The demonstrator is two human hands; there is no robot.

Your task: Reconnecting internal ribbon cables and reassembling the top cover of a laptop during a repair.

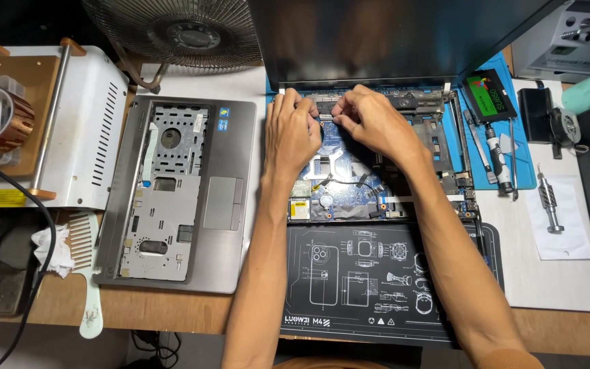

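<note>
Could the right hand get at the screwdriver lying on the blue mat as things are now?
Probably yes. The right hand is at the open laptop's board, and the screwdriver lies uncovered on the blue mat just to that side, with nothing standing between them.

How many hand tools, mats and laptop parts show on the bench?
Screwdrivers: 2 (black one, small steel one)
Mats: 2 (blue, black)
Laptop parts: 3 (palmrest, base, drive)
Total: 7
</note>
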